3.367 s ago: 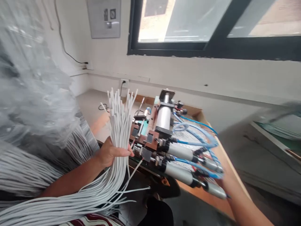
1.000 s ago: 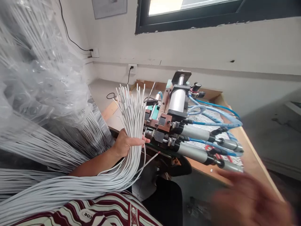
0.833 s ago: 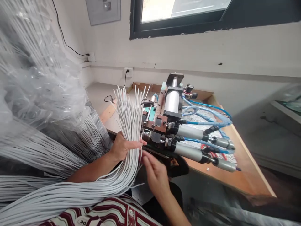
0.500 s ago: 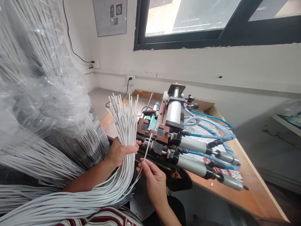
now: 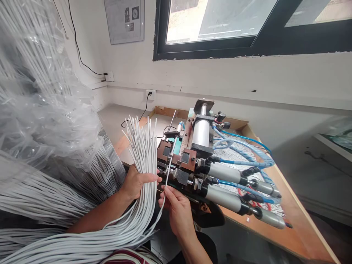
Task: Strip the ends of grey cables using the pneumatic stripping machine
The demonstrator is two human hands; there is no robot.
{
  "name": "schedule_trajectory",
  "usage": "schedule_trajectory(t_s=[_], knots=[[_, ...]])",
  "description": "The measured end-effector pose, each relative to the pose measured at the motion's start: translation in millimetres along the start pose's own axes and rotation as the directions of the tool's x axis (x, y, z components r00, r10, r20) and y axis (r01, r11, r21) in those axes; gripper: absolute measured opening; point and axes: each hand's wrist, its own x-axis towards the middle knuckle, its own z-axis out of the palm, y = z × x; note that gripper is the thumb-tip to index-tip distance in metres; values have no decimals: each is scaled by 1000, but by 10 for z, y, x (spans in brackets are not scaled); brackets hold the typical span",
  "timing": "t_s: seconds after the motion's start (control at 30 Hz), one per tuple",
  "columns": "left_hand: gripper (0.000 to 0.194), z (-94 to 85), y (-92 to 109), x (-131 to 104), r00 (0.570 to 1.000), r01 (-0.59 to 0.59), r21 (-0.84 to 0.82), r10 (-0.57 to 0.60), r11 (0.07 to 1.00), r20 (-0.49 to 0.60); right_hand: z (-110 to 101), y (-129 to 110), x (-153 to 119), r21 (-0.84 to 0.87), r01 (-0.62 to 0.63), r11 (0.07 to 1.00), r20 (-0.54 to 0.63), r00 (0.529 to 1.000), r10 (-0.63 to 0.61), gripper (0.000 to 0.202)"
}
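A thick bundle of light grey cables (image 5: 144, 154) stands upright in my left hand (image 5: 136, 183), whose fingers wrap around it. Its lower length bends away and runs to the left across my forearm. My right hand (image 5: 177, 207) pinches a single grey cable (image 5: 167, 179) between thumb and fingers, just right of the bundle. That cable's tip reaches up to the jaws of a pneumatic machine (image 5: 176, 161); whether it is inside them I cannot tell. The machine has brown blocks and silver air cylinders (image 5: 225, 194).
Plastic-wrapped cable bundles (image 5: 49, 128) are piled high on the left. The machine stands on a wooden bench (image 5: 297, 227) with a raised edge. Blue air hoses (image 5: 247, 157) curl behind the cylinders. A power cord (image 5: 145, 106) runs to a wall socket (image 5: 150, 94).
The single cable's tip has moved slightly left and up against the machine's jaws, along with my right hand. My left hand still holds the bundle. The view has shifted a little.
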Motion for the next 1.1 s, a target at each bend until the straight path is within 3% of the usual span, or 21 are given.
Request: schedule_trajectory(t_s=[0.3,0.5,0.6,0.77,0.9,1.1], knots=[[19,35,-20,-43,999,-42,33,42,999,-9,65,-91,-34,65,-52,997,-15,998,53,29],[13,48,-110,-117,998,-65,105,63,992,21,75,-141,-26,59,-112,992,94,990,106,29],[8,51,-136,-178,995,-64,146,52,987,87,100,-147,-29,19,-75,997,133,988,72,29],[9,-15,-188,-214,985,-142,200,119,969,123,158,-107,-69,-95,101,990,22,995,-100,30],[13,-69,-219,-185,988,-135,218,114,967,106,182,-100,-78,-48,80,996,-28,996,-82,30],[17,-110,-179,-140,998,-31,148,37,988,-42,201,-121,-65,47,18,999,-112,994,-13,30]])
